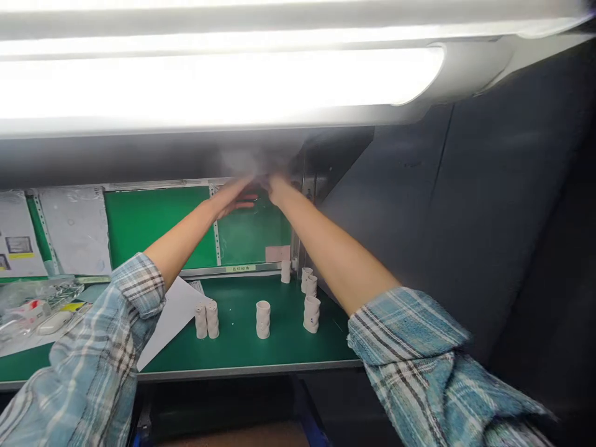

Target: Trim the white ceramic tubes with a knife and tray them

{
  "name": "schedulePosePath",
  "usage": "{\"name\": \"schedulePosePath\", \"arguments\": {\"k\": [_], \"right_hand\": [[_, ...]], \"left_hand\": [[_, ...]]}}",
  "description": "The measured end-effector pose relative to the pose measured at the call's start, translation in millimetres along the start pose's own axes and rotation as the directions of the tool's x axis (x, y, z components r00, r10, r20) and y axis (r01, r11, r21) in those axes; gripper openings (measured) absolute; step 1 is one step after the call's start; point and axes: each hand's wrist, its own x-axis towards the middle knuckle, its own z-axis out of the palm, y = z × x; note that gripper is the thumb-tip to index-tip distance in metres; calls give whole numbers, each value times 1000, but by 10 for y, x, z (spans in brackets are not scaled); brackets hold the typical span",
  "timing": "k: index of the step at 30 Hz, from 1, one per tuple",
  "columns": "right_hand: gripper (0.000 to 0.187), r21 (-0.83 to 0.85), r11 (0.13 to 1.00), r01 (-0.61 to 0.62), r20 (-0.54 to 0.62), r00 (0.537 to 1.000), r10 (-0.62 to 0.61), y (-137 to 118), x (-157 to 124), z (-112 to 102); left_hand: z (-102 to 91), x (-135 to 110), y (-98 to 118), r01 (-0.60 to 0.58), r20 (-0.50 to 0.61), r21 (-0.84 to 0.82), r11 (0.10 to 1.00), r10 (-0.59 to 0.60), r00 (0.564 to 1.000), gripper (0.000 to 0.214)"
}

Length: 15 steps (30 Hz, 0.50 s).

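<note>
Both my hands are raised under the bright lamp, in front of the green back panel (pixel 161 223). My left hand (pixel 234 197) has its fingers stretched out toward the right, and nothing shows in them. Close beside it, my right hand (pixel 278 186) is smeared by motion, so its fingers and anything in them cannot be made out. On the green table below stand several white, wavy-sided cylinders, among them one in the middle (pixel 263 320), a pair at the left (pixel 212 319) and one at the right (pixel 311 313).
The long lamp (pixel 209 81) hangs low across the top. A dark grey wall (pixel 410 186) closes off the right side. White paper (pixel 170 316) lies on the table (pixel 237 351) by my left arm. Plastic bags (pixel 41 295) and small items lie farther left.
</note>
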Motion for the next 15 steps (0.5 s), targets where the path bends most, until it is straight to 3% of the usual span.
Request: {"name": "schedulePosePath", "arguments": {"k": [2, 4, 8, 11, 15], "right_hand": [[44, 47, 998, -42, 11, 999, 41, 30, -100, 94], [42, 76, 995, -67, -3, 998, 67, 20, -123, 17], [28, 72, 994, -88, -64, 994, 92, -14, -49, -501], [13, 27, 997, -67, -44, 997, 68, 15, -34, -841], [4, -78, 997, 11, -1, 1000, -11, 16, -49, -965]], "left_hand": [[78, 4, -4, -7, -25, -28, 1000, 7, 1000, 49], [11, 42, 3, -2, -96, -22, 1000, 0, 995, 44], [-450, 89, -28, 50, -204, 62, 997, -36, 978, 39], [-801, 106, -70, 88, -241, 134, 987, -54, 969, 35], [-1028, 153, -64, 115, -202, 214, 970, -72, 977, 30]]}}
